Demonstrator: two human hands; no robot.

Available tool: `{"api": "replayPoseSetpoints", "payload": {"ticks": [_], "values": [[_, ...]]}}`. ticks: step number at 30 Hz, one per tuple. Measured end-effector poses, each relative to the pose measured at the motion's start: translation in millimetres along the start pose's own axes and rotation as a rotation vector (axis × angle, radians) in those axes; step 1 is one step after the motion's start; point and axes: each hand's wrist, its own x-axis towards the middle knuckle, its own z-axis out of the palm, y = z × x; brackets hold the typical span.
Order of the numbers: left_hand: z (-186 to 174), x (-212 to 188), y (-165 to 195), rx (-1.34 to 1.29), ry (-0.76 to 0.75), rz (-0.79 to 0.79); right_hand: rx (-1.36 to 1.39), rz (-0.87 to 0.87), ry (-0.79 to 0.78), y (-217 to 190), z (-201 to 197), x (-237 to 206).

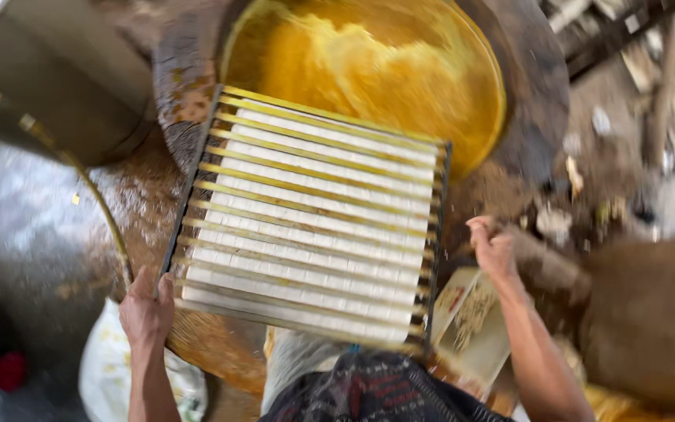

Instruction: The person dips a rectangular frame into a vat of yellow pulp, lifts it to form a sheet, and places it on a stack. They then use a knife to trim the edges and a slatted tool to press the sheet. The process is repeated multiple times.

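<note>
I see a dirty floor [611,156] scattered with debris. On it stands a wide pan [533,86] of yellow liquid [369,62].

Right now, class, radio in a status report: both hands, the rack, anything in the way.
Left hand grips rack corner. Right hand off, closed, empty. Slatted rack of white strips tilted over yellow pan. Nothing blocking.

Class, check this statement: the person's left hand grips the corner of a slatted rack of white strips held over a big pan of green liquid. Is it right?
Not quite. The head view shows the liquid in the pan is yellow, not green. The rest stands: the left hand grips the corner of the slatted rack of white strips over the pan.
</note>
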Motion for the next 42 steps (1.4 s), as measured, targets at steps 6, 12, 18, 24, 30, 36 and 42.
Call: {"api": "replayPoseSetpoints", "payload": {"ticks": [6, 12, 18, 24, 30, 36, 42], "values": [[62, 99, -23, -0.041, -0.481, -0.094, -0.166, 0.497, 0.189, 13, 90, -165], [11, 105, 28, -0.376, -0.541, -0.036, -0.144, 0.728, 0.396, 8, 113, -186], [-92, 68, 174, -0.882, -0.791, 0.122, 0.302, 0.636, 0.610, 39, 69, -261], [-71, -31, 343, -1.039, -1.071, 0.315, -0.406, 0.607, 0.603, 94, 6, -318], [70, -174, 456, -0.775, -1.116, 0.789, 0.205, 0.944, 0.662, 115, -28, -433], [247, -282, 491, -0.475, -1.098, 0.694, 0.183, 1.023, 0.947, 108, -19, -549], [361, -340, 466, -0.402, -0.838, 0.675, 0.134, 0.938, 0.952, 99, -13, -578]]}}
